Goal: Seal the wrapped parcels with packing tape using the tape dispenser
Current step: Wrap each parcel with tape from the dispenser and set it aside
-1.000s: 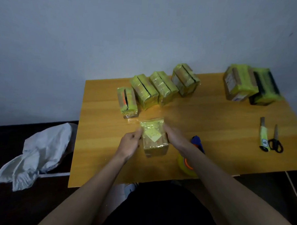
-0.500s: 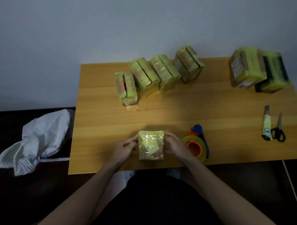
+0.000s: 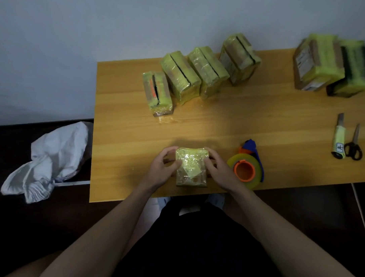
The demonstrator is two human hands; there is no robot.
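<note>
Taking the wooden table point(image 3: 119, 136) as the landmark, a crumpled white bag point(image 3: 50, 156) lies on the dark floor just off its left edge. Toward the table's back, a row of four wrapped parcels point(image 3: 200, 76) runs diagonally, left of centre to middle. At the table's front edge, near the middle, the left hand point(image 3: 162, 168) grips the left side of a small yellow-wrapped parcel point(image 3: 191, 167), fingers curled around its far corner and thumb on its face. The right hand point(image 3: 217, 170) holds the parcel's right side the same way, fingers curled over its top corner. Just beside that hand, still at the front edge, rests the tape dispenser point(image 3: 247, 165), touching neither hand. At the table's back right corner sit two larger parcels point(image 3: 333, 65). Along the right edge lie a utility knife point(image 3: 339, 139) and scissors point(image 3: 353, 144), side by side.
</note>
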